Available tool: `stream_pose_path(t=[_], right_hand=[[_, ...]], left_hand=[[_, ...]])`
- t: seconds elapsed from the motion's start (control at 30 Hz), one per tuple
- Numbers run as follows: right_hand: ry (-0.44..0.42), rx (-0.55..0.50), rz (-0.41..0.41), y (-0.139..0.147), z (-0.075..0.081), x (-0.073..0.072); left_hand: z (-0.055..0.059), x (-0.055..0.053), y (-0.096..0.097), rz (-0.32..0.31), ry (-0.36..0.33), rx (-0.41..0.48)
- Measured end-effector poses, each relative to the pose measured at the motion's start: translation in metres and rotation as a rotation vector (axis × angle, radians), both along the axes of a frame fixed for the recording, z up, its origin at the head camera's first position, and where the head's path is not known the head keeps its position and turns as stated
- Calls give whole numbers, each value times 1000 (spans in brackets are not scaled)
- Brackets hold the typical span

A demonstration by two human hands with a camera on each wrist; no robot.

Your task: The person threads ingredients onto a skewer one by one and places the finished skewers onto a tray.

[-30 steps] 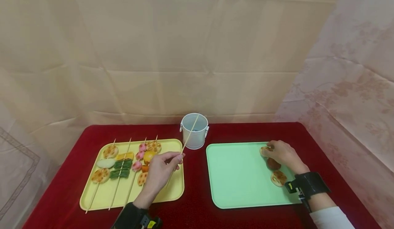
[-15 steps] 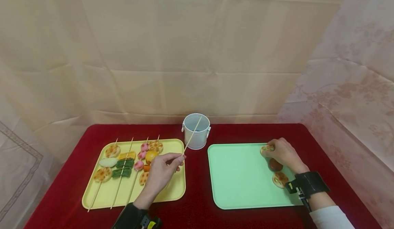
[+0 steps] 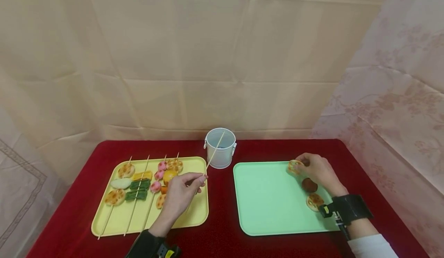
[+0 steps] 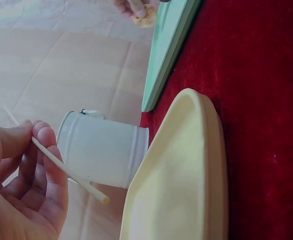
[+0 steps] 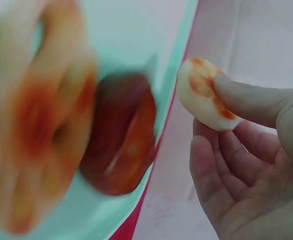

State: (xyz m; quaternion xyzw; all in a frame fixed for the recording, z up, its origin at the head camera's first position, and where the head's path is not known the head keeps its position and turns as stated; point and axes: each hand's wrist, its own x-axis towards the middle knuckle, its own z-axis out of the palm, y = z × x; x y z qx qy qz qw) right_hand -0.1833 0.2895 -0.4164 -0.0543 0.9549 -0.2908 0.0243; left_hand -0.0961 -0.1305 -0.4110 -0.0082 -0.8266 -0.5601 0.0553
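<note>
My left hand (image 3: 180, 196) pinches a thin wooden skewer (image 4: 69, 172) between thumb and fingers, above the right side of the yellow tray. The bare skewer slants up and away, overlapping the white bucket in the head view. At the far right of the green tray (image 3: 267, 200), my right hand (image 3: 320, 173) pinches a browned lotus root slice (image 5: 199, 92) by its edge, lifted off the tray. Below that hand lie a glossy dark brown round piece (image 3: 309, 185) and another lotus root slice (image 3: 314, 201), its holes plain in the right wrist view.
On the yellow tray (image 3: 199, 215) lie several loaded skewers with green, pink, white and orange pieces (image 3: 155, 186). A small white metal bucket (image 3: 226, 158) stands behind, between the trays. Red cloth (image 3: 215, 242) covers the table, and a beige curtain (image 3: 173, 65) hangs at the back.
My right hand has picked the far lotus root slice up off the green tray and moved it slightly left. My left hand keeps its pinch on the skewer, nearly still.
</note>
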Motion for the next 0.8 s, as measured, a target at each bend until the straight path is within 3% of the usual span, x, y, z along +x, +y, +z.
stream_pose_path(t=[0.2,0.6,0.8], right_hand=[[82,-145,-16,-28,7,10],[3,-507,-8,-93,22,21],[-64,-564,8,-114,24,25]], left_hand=[[0,1,2,12,-2,-9],[1,5,6,14,35,-39],[-2,9,4,5,83,-81]])
